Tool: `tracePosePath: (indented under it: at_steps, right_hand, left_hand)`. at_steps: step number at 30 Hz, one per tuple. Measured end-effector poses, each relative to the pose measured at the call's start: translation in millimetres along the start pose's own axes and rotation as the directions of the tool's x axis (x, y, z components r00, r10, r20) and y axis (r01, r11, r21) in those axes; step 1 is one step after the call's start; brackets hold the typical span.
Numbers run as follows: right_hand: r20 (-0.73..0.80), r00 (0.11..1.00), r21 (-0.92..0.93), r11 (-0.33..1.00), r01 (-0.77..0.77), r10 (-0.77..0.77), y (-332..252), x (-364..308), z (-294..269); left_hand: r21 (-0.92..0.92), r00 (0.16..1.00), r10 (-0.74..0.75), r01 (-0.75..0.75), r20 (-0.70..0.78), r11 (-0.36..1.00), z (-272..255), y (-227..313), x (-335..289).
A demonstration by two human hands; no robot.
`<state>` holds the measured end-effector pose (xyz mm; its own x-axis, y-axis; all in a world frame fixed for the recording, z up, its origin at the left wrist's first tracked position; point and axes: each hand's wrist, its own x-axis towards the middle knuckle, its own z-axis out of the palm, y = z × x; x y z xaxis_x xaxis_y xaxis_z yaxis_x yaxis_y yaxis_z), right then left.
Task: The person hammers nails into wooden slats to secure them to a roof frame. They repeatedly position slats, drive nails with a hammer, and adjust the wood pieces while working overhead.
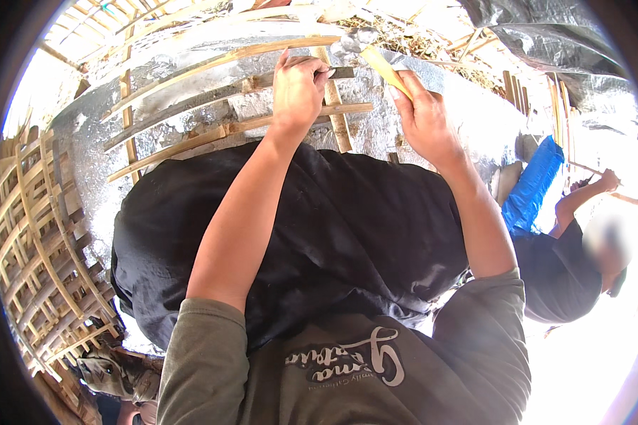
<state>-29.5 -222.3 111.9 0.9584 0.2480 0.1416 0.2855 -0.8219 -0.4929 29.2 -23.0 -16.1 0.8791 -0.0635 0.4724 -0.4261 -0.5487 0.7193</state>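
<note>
My right hand [429,120] grips a hammer by its yellow wooden handle [384,69]. The blurred grey hammer head [354,41] is raised over the far end of a bamboo frame. My left hand [300,88] is closed in a pinch over the dark middle slat [191,103], near the right crosspiece [339,127]; whatever is between its fingers is too small to make out. Two lighter slats, a far one [213,62] and a near one [191,152], run alongside. A left crosspiece [126,99] lies under their other ends.
Black cloth [298,227] covers my lap, close to the frame. Bamboo lattice panels [42,255] are stacked at left. At right another person [556,273] sits holding a stick, beside a blue wrapped bundle [535,184]. Silvery sheeting [85,149] covers the ground.
</note>
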Motion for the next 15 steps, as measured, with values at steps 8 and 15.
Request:
tracePosePath:
  at_steps: [8, 15]
  right_hand:
    - [0.009, 1.000, -0.060, 0.998, -0.010, 0.011, 16.3, -3.9, 16.8]
    - [-0.021, 0.999, -0.036, 0.999, -0.040, 0.040, 15.4, -8.7, 23.8]
  left_hand:
    - [-0.020, 0.999, 0.008, -0.009, -0.032, 1.000, 0.8, 2.3, 0.8]
    - [0.000, 0.999, -0.027, 0.027, 0.024, 1.000, -0.2, -0.6, 0.0]
